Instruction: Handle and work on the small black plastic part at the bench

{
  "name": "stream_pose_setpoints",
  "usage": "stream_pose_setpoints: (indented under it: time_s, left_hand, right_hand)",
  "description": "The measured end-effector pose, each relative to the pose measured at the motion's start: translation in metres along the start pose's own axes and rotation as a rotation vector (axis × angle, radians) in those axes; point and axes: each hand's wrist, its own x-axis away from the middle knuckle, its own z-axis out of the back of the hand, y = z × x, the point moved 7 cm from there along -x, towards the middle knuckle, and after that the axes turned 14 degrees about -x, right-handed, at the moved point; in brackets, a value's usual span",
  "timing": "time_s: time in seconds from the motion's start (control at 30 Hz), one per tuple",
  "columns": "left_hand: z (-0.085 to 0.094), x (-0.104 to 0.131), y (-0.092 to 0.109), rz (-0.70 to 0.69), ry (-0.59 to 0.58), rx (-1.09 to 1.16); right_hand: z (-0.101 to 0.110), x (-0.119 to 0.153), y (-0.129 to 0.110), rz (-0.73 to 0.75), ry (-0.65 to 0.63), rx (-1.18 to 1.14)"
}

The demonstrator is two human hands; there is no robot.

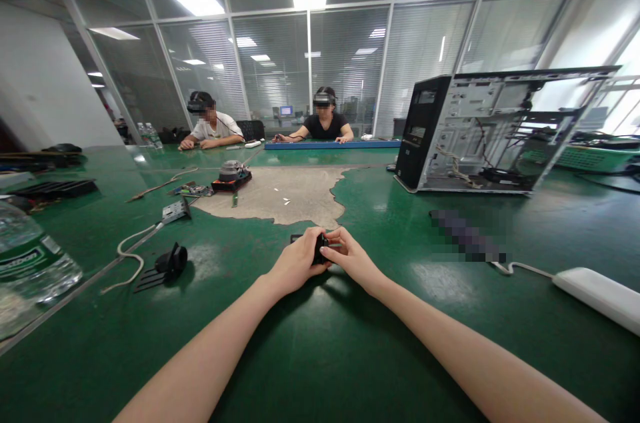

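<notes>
Both my hands meet at the middle of the green table (380,336). Between them is a small black part (320,248), mostly covered by fingers. My left hand (296,262) wraps round it from the left, and a black piece of it sticks out behind the knuckles. The fingers of my right hand (350,258) pinch its right side. Its exact shape is hidden. To the left lies another black plastic part (171,262) with thin prongs, apart from my hands.
An open computer case (423,136) stands at the right, near a blurred dark item (465,235) and a white power strip (600,296). At the left are a water bottle (30,256), a metal bracket (176,210) and a fan-topped cooler (232,175). Two people sit across the table.
</notes>
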Motion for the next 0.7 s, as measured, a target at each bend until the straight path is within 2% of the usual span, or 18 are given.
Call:
stream_pose_setpoints:
  time_s: [0.23, 0.4, 0.57, 0.7]
  left_hand:
    - [-0.0003, -0.0010, 0.0000, 0.000, -0.007, -0.008]
    - [-0.0010, -0.0001, 0.0000, 0.004, -0.028, -0.030]
    - [-0.0002, 0.0003, 0.0012, -0.011, -0.002, -0.022]
    - [-0.0010, 0.0000, 0.0002, -0.002, -0.004, -0.027]
  right_hand:
    - [0.0011, -0.0010, 0.0003, 0.004, 0.032, 0.096]
    - [-0.0003, 0.0010, -0.0044, 0.030, 0.005, 0.088]
    - [-0.0011, 0.0015, -0.0044, 0.063, -0.011, 0.092]
    - [0.0019, -0.0004, -0.0038, 0.072, 0.044, 0.150]
